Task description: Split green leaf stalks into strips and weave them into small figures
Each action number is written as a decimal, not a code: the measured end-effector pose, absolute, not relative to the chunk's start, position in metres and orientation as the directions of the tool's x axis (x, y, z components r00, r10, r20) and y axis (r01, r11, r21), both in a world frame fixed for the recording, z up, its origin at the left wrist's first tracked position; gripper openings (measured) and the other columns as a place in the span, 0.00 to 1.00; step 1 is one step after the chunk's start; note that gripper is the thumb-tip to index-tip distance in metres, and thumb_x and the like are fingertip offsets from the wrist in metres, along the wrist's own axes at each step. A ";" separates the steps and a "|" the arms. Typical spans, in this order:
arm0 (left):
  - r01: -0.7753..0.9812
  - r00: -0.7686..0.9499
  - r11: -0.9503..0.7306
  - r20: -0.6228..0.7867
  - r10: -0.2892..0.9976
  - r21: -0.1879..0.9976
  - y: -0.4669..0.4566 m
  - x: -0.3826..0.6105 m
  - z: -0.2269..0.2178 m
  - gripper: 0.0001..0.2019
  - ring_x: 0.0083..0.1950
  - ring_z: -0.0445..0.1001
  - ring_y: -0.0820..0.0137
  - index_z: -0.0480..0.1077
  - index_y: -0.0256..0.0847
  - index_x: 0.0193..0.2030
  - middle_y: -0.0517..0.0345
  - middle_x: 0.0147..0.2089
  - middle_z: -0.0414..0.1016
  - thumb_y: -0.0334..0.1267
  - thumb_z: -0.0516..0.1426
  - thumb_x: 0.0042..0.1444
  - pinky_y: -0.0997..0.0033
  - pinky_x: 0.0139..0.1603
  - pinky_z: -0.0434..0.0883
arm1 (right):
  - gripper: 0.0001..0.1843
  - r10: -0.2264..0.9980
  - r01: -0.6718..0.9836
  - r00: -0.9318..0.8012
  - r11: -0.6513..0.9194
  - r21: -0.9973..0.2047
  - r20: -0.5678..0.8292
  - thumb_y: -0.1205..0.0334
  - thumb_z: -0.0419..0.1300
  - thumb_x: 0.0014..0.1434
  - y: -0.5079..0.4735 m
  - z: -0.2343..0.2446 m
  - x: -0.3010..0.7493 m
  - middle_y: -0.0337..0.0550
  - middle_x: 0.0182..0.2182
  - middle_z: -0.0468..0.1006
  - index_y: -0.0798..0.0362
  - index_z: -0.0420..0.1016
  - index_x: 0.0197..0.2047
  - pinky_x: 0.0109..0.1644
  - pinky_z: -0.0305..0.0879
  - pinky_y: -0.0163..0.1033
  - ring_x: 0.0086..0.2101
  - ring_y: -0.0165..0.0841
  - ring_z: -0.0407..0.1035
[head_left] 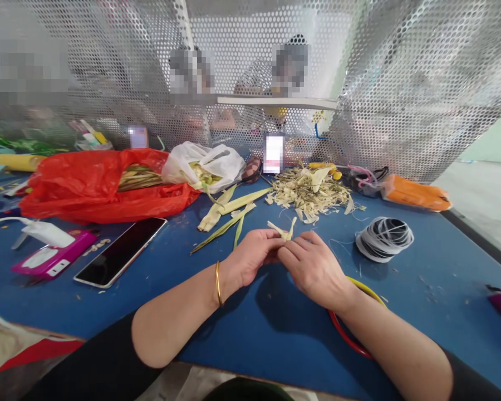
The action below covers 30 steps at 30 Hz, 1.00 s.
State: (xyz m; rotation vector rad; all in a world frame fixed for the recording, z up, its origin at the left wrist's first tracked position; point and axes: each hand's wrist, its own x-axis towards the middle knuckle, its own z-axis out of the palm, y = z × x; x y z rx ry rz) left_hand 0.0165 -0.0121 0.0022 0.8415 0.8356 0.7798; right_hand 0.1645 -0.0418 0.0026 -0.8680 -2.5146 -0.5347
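Observation:
My left hand (256,250) and my right hand (313,267) meet over the blue table, fingers closed together. Between their fingertips is a pale dried husk strip (287,233), its two ends sticking up in a V. Just beyond my hands lie longer husk strips (229,209), some yellow, some greenish. A heap of husk scraps (311,192) sits farther back. To the right of my right hand stands a spool of white thread (384,239), with loose thread trailing left. Under my right forearm shows part of a red and yellow ring (350,337).
A red plastic bag (79,186) with dry stalks and a white plastic bag (209,164) lie at the back left. Nearer are a black-screened phone (121,252) and a magenta power strip (54,256). An orange packet (417,192) lies back right, before a perforated screen (250,33).

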 end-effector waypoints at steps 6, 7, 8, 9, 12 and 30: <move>-0.243 0.421 0.426 -0.301 0.856 0.872 -0.012 0.016 -0.001 0.08 0.27 0.67 0.79 0.73 0.33 0.32 0.60 0.27 0.72 0.32 0.63 0.42 0.80 0.28 0.60 | 0.20 0.446 0.600 -0.731 0.781 0.175 0.516 0.72 0.42 0.67 -0.046 0.002 0.161 0.42 0.25 0.70 0.54 0.67 0.28 0.40 0.55 0.40 0.30 0.33 0.61; -0.247 0.419 0.424 -0.299 0.858 0.871 -0.012 0.016 -0.001 0.08 0.27 0.67 0.79 0.73 0.33 0.32 0.60 0.27 0.72 0.32 0.63 0.42 0.80 0.27 0.60 | 0.20 0.439 0.590 -0.737 0.788 0.173 0.514 0.72 0.42 0.67 -0.046 0.002 0.161 0.42 0.26 0.70 0.54 0.67 0.28 0.40 0.55 0.41 0.30 0.33 0.62; -0.251 0.412 0.423 -0.299 0.861 0.871 -0.012 0.016 -0.001 0.09 0.26 0.67 0.79 0.73 0.33 0.33 0.59 0.27 0.73 0.32 0.63 0.42 0.80 0.27 0.60 | 0.19 0.435 0.583 -0.739 0.795 0.165 0.515 0.72 0.42 0.67 -0.046 0.002 0.161 0.42 0.26 0.71 0.54 0.67 0.28 0.41 0.55 0.41 0.30 0.33 0.63; -0.255 0.400 0.419 -0.299 0.866 0.871 -0.012 0.016 0.000 0.09 0.26 0.68 0.79 0.73 0.33 0.33 0.59 0.27 0.73 0.31 0.63 0.42 0.80 0.27 0.61 | 0.18 0.439 0.582 -0.730 0.801 0.141 0.523 0.72 0.43 0.67 -0.047 0.002 0.161 0.42 0.26 0.72 0.54 0.68 0.29 0.41 0.56 0.41 0.31 0.33 0.64; -0.272 0.348 0.392 -0.290 0.891 0.879 -0.008 0.014 0.005 0.10 0.27 0.70 0.76 0.73 0.34 0.36 0.57 0.27 0.74 0.31 0.62 0.44 0.78 0.29 0.66 | 0.12 0.550 0.670 -0.575 0.741 -0.036 0.605 0.68 0.47 0.67 -0.046 0.004 0.165 0.42 0.30 0.76 0.54 0.70 0.37 0.43 0.57 0.40 0.33 0.33 0.68; -0.142 0.276 0.278 -0.232 0.933 0.950 -0.010 0.015 0.009 0.06 0.22 0.69 0.77 0.75 0.35 0.36 0.61 0.23 0.73 0.30 0.61 0.49 0.76 0.27 0.68 | 0.18 0.771 0.732 -0.421 0.600 -0.324 0.478 0.67 0.48 0.64 -0.042 0.006 0.167 0.35 0.18 0.65 0.51 0.56 0.21 0.36 0.55 0.36 0.22 0.28 0.57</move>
